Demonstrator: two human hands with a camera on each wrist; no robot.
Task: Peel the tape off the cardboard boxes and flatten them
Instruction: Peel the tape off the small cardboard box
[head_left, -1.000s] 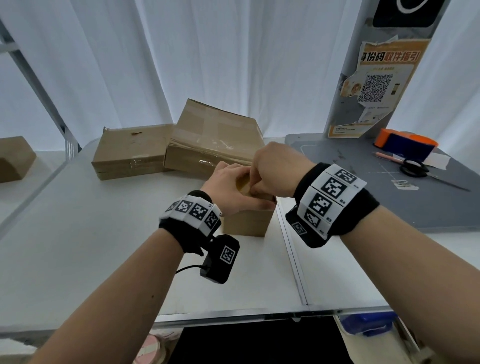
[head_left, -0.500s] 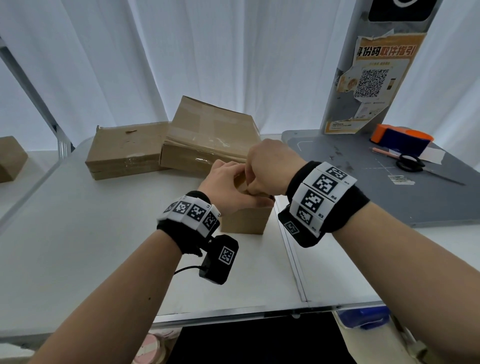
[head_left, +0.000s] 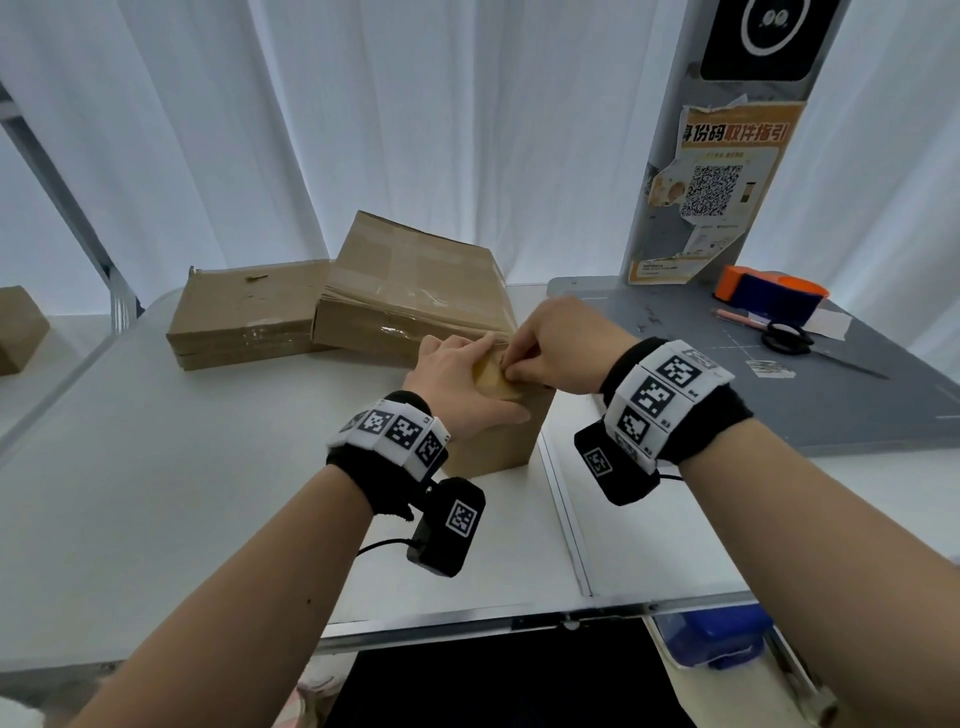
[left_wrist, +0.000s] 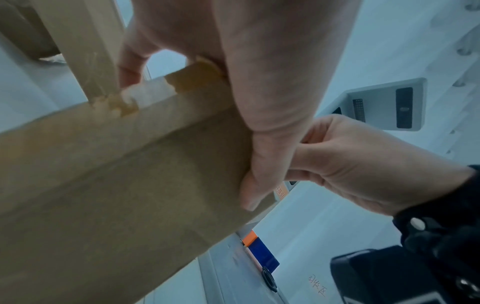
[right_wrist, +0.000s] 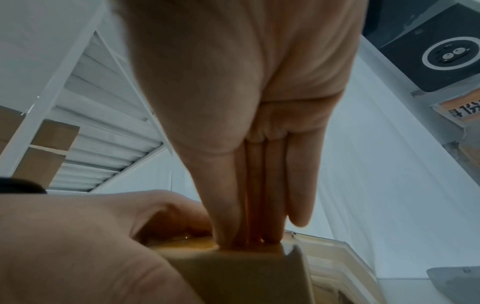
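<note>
Step in hand was tape peeling. Small cardboard box sat on white counter, just in front of two bigger taped boxes. Left hand wrapped its top corner, steadying it. Right hand, fingers curled, pinched yellowish tape at top edge. Next prob. needs a firmer grip & steady pull w/ box held down.

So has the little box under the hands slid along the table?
No. The small box still sits just left of the table seam, as before.
</note>
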